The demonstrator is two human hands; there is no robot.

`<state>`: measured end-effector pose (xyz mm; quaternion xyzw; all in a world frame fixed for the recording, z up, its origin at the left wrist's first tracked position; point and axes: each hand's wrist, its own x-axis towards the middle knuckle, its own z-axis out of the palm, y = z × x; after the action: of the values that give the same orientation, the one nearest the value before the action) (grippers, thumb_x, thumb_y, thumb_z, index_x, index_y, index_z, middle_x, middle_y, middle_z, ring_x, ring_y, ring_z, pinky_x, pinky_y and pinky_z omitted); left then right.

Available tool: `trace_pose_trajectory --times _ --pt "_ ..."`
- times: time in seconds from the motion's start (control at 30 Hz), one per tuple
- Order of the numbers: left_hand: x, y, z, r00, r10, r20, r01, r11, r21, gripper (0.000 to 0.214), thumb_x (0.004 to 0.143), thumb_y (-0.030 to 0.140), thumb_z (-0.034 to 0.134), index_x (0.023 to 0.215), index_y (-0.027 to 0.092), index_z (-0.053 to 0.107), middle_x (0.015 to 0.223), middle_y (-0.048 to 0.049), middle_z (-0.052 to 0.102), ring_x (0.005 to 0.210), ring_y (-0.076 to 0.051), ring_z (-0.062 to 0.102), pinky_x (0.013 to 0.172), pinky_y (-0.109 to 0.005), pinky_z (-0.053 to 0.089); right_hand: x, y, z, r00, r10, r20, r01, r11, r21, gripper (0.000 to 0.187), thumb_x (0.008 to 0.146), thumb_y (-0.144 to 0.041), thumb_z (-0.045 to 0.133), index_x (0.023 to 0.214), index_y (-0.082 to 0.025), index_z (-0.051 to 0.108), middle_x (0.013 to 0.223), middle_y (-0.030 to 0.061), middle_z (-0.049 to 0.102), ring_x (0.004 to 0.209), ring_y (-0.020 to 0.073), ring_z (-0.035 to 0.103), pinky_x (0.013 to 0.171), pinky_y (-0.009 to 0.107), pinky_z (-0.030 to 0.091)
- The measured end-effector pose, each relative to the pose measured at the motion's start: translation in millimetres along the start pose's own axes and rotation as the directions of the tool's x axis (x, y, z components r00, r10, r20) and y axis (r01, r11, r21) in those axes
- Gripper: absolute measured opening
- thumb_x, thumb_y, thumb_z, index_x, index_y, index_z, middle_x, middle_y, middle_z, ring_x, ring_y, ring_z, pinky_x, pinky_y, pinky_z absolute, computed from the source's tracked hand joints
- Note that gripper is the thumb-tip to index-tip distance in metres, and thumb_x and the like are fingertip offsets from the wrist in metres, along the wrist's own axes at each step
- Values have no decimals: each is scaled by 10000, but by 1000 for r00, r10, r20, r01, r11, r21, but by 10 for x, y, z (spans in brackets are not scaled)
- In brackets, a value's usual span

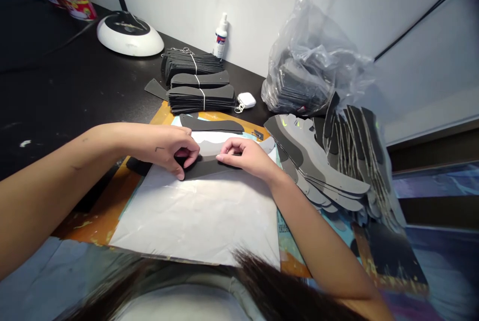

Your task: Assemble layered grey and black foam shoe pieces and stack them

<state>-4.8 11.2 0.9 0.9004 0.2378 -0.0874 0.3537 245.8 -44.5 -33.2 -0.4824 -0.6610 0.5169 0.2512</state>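
A dark grey curved strip (pixel 209 168) lies on white paper (pixel 202 216), overlapping a light grey curved piece (pixel 211 147) behind it. My left hand (pixel 164 147) is closed at the strip's left end, thumb and curled fingers on its edge. On the strip's upper edge, right of the middle, my right hand (pixel 245 155) has its thumb and fingertips pinched together. The right end of both pieces is partly hidden by that hand. Just behind the paper lies another dark strip (pixel 211 124).
Banded stacks of dark strips (pixel 202 96) stand behind the paper. At right are fanned grey pieces (pixel 322 161) and a clear plastic bag (pixel 310 67) of dark pieces. A white spray bottle (pixel 220 37), a small white case (pixel 246 99) and a lamp base (pixel 130 34) stand farther back.
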Motion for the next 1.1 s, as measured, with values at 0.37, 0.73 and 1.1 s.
trace_pose_trajectory --times 0.37,0.73,1.1 --pt "41 54 23 999 -37 -21 38 997 61 244 742 433 789 826 212 729 775 -38 595 784 -192 513 663 -234 362 -11 40 11 995 -93 -20 89 984 -152 195 808 -365 726 768 -195 639 711 -26 632 655 115 545 642 243 401" --pt "72 120 57 994 -61 -92 79 977 200 262 782 484 744 784 223 725 750 -25 617 717 -173 532 624 -252 330 3 69 28 990 -128 -62 111 969 -223 186 805 -341 742 743 -191 651 721 -28 648 649 106 529 634 234 367" --pt "105 38 122 991 -17 -131 52 962 269 321 920 473 611 743 217 690 721 -13 608 681 -153 498 630 -266 287 -12 78 46 974 -204 -102 163 935 -315 184 834 -325 739 739 -191 657 689 -39 615 665 105 518 643 230 340"
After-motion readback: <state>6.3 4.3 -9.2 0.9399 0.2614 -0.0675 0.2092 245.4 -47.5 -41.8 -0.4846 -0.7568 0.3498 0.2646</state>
